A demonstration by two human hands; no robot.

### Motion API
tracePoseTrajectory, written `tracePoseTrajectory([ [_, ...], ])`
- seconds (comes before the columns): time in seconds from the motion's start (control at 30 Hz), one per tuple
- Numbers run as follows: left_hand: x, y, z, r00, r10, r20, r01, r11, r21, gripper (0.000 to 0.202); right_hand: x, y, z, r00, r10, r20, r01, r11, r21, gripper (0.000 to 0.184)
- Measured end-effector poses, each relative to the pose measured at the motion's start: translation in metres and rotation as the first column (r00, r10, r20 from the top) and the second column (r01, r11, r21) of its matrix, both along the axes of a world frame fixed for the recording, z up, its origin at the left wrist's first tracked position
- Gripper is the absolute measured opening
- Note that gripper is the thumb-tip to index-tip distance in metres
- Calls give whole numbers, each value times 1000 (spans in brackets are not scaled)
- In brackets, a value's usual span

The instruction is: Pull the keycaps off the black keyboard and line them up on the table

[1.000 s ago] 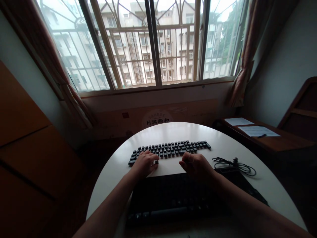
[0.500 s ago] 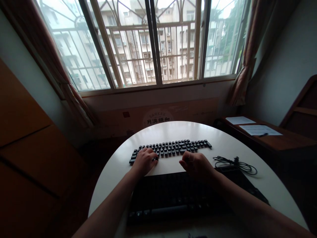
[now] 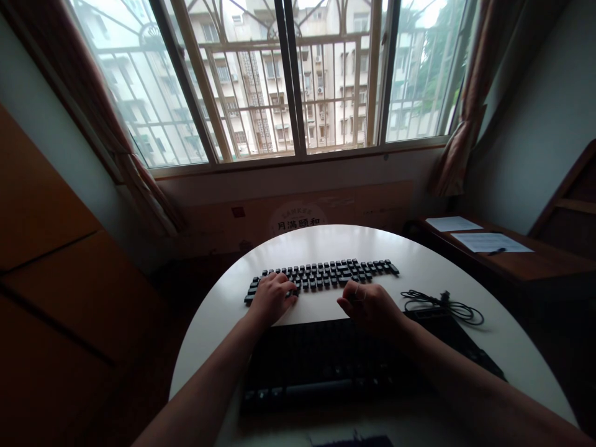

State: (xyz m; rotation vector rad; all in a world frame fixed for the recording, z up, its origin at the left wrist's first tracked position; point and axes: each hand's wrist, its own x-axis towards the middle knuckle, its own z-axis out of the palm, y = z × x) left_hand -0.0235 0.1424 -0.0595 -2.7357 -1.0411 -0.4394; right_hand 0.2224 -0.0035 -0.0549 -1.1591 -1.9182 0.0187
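Black keycaps (image 3: 319, 284) stand in several rows across the white round table (image 3: 209, 347). My left hand (image 3: 275, 295) is over the left end of these rows, its fingers bent and thumb drawn in on a keycap at the lower edge. Just below the right part of the rows, my right hand (image 3: 367, 301) hovers with curled fingers; what lies inside them is hidden. Nearer to me rests a black keyboard (image 3: 321, 351), dark and partly covered by my right forearm. Some keycaps show along its near edge, beside a long space bar (image 3: 321, 389).
A coiled black cable (image 3: 459, 311) lies right of the keyboard. A dark object (image 3: 358, 441) shows at the bottom edge. Farther right, a wooden side table (image 3: 526, 264) bears paper sheets (image 3: 493, 241) and a pen (image 3: 497, 251). A barred window (image 3: 298, 93) is ahead.
The view has tilted slightly, and more of the dark object at the bottom edge shows. Both hands keep nearly the same place and pose over the table.
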Motion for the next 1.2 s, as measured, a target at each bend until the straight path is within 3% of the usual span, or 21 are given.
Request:
tracePoseTrajectory([
  [0.2,-1,0,0,1000,7,22,-7,1000,-6,16,0,0,0,1000,0,-1,0,1000,-1,26],
  [0.37,-1,-10,11,997,42,61,-42,999,3,16,-1,0,-1,999,17,-40,-18,1000,-16,26],
  [0.43,3,-21,17,999,0,45,2,999,-41,18,-1,1,-4,998,9,-68,-11,1000,-29,26],
  [0.53,14,-41,23,988,-152,-10,147,968,-203,20,-2,5,-11,992,-30,-123,18,995,-95,27],
  [0.63,27,-58,19,966,-255,-32,232,920,-317,17,-1,8,-18,982,-73,-174,48,988,-145,27],
  [0.77,37,-65,8,982,-183,-53,150,915,-374,25,-1,11,-20,972,-108,-207,81,988,-135,27],
  [0.87,37,-62,3,987,-147,-68,112,922,-371,27,-2,11,-20,968,-117,-224,89,987,-132,28],
  [1.2,40,-61,5,969,-190,-155,128,931,-342,36,-3,15,-27,952,-215,-218,188,972,-141,31],
])
